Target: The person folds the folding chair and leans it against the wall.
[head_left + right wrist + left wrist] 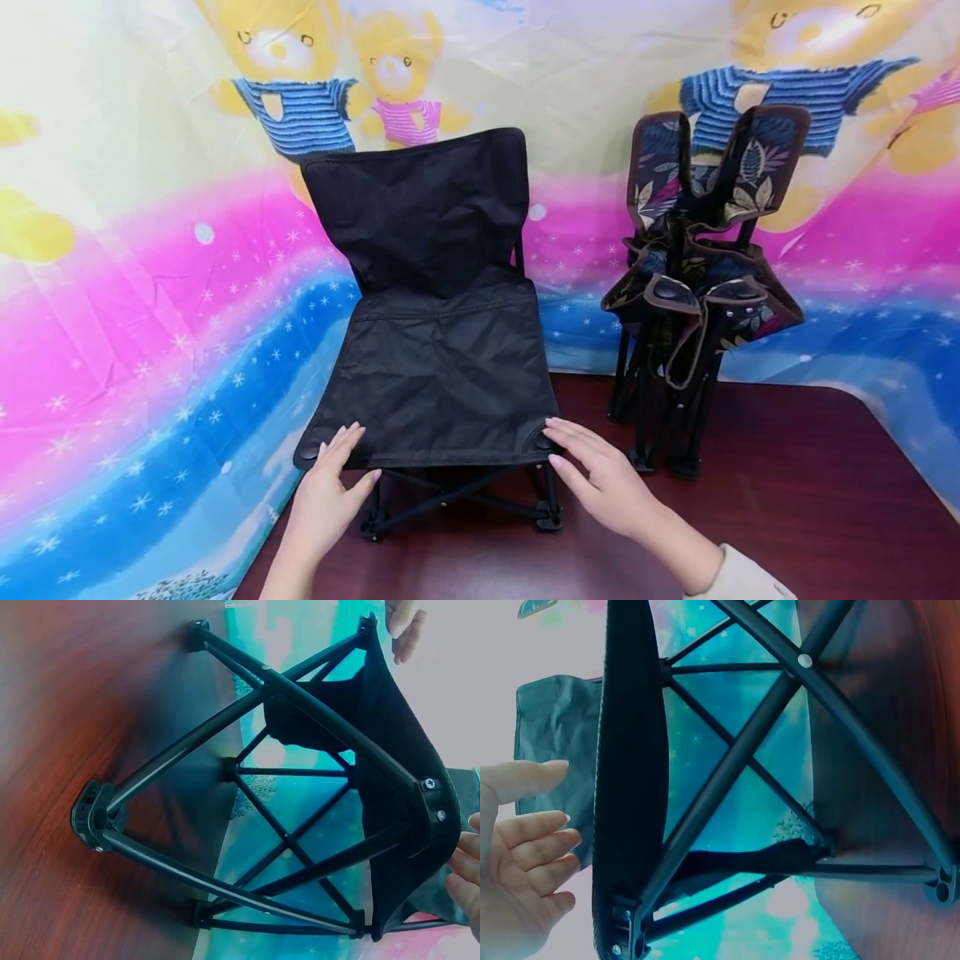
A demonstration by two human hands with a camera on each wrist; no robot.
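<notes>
1. Far left and on behind everything runs a backdrop printed with bears and snowflakes.
2. The left hand is at the near left corner of the black seat, its fingers loosely extended and its thumb held apart.
3. Between the hands, a black folding chair stands unfolded on the dark red-brown table, its backrest up, seat fabric spread and legs crossed below.
4. The right hand, below a pale sleeve, is at the near right corner, fingers straight; whether either hand's fingertips actually press the fabric is hard to tell.
5. Farther right, a leaf-patterned chair stands folded on the table, legs gathered together, near the backdrop.
</notes>
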